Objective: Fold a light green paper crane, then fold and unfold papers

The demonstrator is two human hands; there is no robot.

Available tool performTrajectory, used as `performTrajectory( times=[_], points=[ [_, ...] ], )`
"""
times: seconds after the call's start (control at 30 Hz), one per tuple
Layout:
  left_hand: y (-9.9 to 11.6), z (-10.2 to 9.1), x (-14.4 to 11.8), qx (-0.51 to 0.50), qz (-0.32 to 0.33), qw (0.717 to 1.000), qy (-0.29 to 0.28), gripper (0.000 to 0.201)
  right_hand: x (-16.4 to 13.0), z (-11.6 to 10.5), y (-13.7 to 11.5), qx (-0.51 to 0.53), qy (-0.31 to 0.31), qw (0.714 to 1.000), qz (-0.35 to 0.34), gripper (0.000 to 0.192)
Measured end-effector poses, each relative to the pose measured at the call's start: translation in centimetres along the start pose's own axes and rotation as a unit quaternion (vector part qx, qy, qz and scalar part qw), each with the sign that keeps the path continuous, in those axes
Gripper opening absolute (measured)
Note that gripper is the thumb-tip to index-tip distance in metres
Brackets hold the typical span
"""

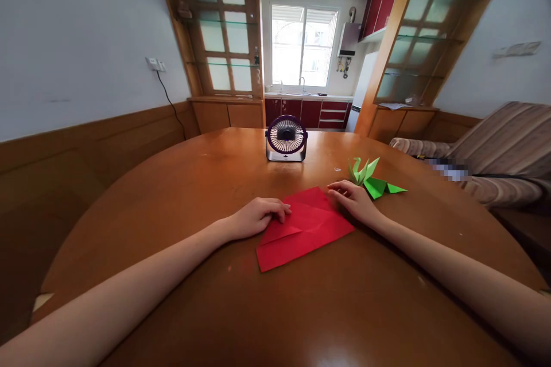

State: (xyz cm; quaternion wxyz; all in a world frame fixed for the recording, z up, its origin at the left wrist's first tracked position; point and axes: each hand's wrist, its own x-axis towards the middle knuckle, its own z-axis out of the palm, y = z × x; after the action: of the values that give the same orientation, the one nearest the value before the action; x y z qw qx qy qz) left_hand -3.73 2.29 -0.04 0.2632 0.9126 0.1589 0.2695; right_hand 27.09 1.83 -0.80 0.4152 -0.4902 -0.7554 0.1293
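Note:
A sheet of red origami paper (310,229), folded and marked with creases, lies at a slant on the wooden table. My left hand (260,217) is at the paper's left edge, its bent fingertips pressing on the sheet. At the upper right edge is my right hand (353,199), thumb and fingers close together on the paper's border; the exact contact under the fingers is partly hidden. Just beyond the right hand stands a light green folded paper crane (364,171). A darker green folded paper piece (376,187) lies against it, with a pointed end toward the right.
A small dark round fan (286,137) on a metal stand faces me from the far side of the round wooden table (193,172). To the right is a striped sofa (508,143). Behind are wooden shelves, a kitchen counter and a window (303,46).

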Motion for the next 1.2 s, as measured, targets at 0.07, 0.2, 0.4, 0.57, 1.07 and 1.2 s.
performTrajectory(
  times=[0.07, 0.2, 0.4, 0.57, 1.07, 1.2],
  points=[
    [0.1, 0.0, 0.1, -0.004, -0.001, 1.0, 0.01, 0.03, 0.3, 0.0, 0.1, -0.009, -0.03, 0.999, -0.004, 0.031],
    [0.9, 0.0, 0.3, 0.06, -0.001, 0.998, -0.001, 0.018, 1.6, 0.4, 0.3, -0.022, -0.074, 0.997, 0.009, 0.035],
    [1.2, 0.2, 0.3, 0.215, -0.006, 0.976, -0.032, 0.025, 3.5, 1.7, -0.5, 0.009, -0.101, 0.991, 0.082, 0.034],
    [1.2, 0.1, 0.3, 0.275, -0.005, 0.961, -0.044, 0.032, 2.5, 2.0, -1.7, 0.225, -0.101, 0.96, 0.134, 0.035],
    [1.3, 0.3, 0.2, 0.27, -0.013, 0.962, -0.043, 0.026, -0.5, 1.6, -3.4, 0.034, -0.152, 0.964, -0.215, 0.004],
    [1.4, 0.3, 0.3, 0.264, -0.015, 0.964, -0.043, 0.025, -0.7, 1.3, -3.4, -0.026, -0.184, 0.941, -0.283, 0.012]
  ],
)
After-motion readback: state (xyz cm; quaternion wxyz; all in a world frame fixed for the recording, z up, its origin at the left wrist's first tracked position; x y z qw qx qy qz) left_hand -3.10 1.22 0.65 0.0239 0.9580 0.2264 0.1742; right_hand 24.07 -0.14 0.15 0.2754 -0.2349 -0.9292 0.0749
